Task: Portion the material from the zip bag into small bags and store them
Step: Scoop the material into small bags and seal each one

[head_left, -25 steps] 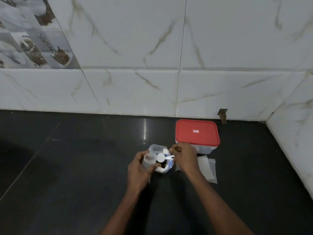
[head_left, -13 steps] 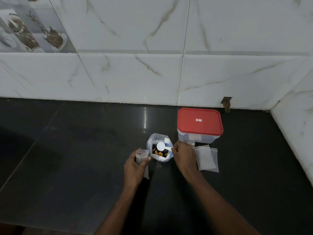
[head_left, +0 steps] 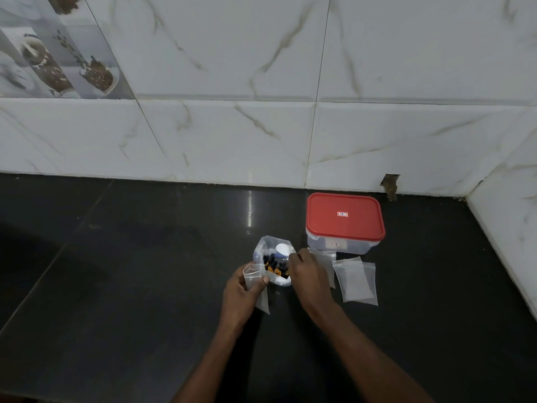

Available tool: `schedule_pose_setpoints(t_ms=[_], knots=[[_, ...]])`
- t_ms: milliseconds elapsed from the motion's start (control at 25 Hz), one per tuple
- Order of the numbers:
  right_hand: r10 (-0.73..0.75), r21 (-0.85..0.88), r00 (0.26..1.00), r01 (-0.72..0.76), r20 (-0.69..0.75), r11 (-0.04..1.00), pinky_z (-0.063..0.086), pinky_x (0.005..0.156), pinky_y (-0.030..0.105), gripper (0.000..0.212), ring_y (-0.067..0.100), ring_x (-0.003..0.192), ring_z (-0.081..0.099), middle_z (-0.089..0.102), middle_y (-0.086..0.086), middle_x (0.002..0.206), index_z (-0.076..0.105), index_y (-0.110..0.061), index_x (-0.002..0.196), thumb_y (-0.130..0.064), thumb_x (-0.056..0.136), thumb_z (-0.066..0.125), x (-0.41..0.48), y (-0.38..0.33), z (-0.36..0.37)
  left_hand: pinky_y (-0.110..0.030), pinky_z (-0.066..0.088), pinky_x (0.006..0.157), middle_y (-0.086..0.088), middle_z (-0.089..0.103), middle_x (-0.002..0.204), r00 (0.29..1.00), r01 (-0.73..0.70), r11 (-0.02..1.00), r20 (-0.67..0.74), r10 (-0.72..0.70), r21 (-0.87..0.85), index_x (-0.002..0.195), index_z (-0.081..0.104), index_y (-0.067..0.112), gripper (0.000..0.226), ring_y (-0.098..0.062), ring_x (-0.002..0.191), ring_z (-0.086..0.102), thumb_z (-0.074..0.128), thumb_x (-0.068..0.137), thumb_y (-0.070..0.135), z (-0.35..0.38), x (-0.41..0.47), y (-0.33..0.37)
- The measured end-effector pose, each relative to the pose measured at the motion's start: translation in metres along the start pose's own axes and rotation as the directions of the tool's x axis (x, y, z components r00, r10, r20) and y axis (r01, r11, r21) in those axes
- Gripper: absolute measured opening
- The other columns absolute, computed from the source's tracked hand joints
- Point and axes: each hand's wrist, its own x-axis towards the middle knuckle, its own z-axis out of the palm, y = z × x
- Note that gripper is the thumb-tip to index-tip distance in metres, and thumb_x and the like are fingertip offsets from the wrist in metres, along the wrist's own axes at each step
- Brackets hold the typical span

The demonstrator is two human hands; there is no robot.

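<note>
An open clear zip bag (head_left: pixel 261 248) stands on the black counter with dark and orange pieces inside. My left hand (head_left: pixel 242 295) holds a small clear bag (head_left: pixel 255 282) open, just left of the zip bag. My right hand (head_left: pixel 309 273) pinches the handle of a white plastic spoon (head_left: pixel 283 249), whose bowl sits over the zip bag's mouth. Empty small bags (head_left: pixel 356 282) lie flat to the right of my right hand. A clear container with a red lid (head_left: pixel 344 218) stands shut behind them.
The black counter (head_left: pixel 145 271) meets a white marble-tiled wall (head_left: pixel 261 135) at the back and another wall (head_left: pixel 511 228) on the right. A chipped hole (head_left: pixel 390 186) shows in the tile base behind the container.
The camera view has shifted. The spoon's bowl has stayed over the zip bag while my left hand lowered the small bag beside it.
</note>
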Motion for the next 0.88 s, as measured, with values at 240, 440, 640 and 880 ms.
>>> schedule_pose_setpoints(t_ms=[240, 440, 640, 880], knots=[[-0.11, -0.001, 0.994, 0.11, 0.016, 0.994, 0.055, 0.052, 0.024, 0.043, 0.015, 0.068, 0.066, 0.067, 0.005, 0.082, 0.071, -0.012, 0.087, -0.013, 0.05, 0.093, -0.002, -0.001, 0.016, -0.034, 0.059, 0.085, -0.003, 0.078, 0.101, 1.0, 0.031, 0.99, -0.001, -0.031, -0.138, 0.116, 0.068, 0.016, 0.03, -0.019, 0.096, 0.075, 0.074, 0.087, 0.01, 0.006, 0.0, 0.0], [-0.002, 0.089, 1.0, -0.001, 0.027, 0.996, 0.051, 0.055, 0.025, 0.021, 0.017, 0.067, 0.066, 0.068, 0.008, 0.084, 0.073, -0.008, 0.086, -0.011, 0.069, 0.083, -0.003, -0.009, 0.014, -0.036, 0.058, 0.087, -0.006, 0.078, 0.101, 0.999, 0.025, 0.98, 0.03, -0.02, -0.196, 0.112, 0.069, 0.015, 0.024, -0.022, 0.098, 0.074, 0.072, 0.089, 0.009, 0.008, -0.002, -0.001], [0.251, 0.397, 0.961, -0.277, 0.117, 0.875, 0.048, 0.067, 0.031, 0.014, 0.018, 0.076, 0.065, 0.074, 0.007, 0.086, 0.077, -0.008, 0.084, -0.015, 0.081, 0.065, 0.014, -0.006, 0.004, -0.035, 0.056, 0.089, -0.007, 0.078, 0.104, 0.999, 0.017, 0.973, 0.04, -0.008, -0.228, 0.113, 0.069, 0.014, 0.026, -0.023, 0.101, 0.073, 0.071, 0.089, 0.006, 0.009, -0.001, -0.003], [0.026, 0.092, 1.0, -0.027, 0.014, 0.995, 0.052, 0.053, 0.028, 0.016, 0.021, 0.063, 0.067, 0.071, 0.009, 0.084, 0.074, -0.006, 0.085, -0.009, 0.069, 0.079, 0.001, -0.011, 0.007, -0.038, 0.055, 0.094, -0.008, 0.077, 0.108, 0.996, 0.019, 0.972, 0.093, 0.003, -0.235, 0.118, 0.067, 0.014, 0.029, -0.024, 0.105, 0.072, 0.07, 0.09, 0.005, 0.014, -0.005, 0.0]])
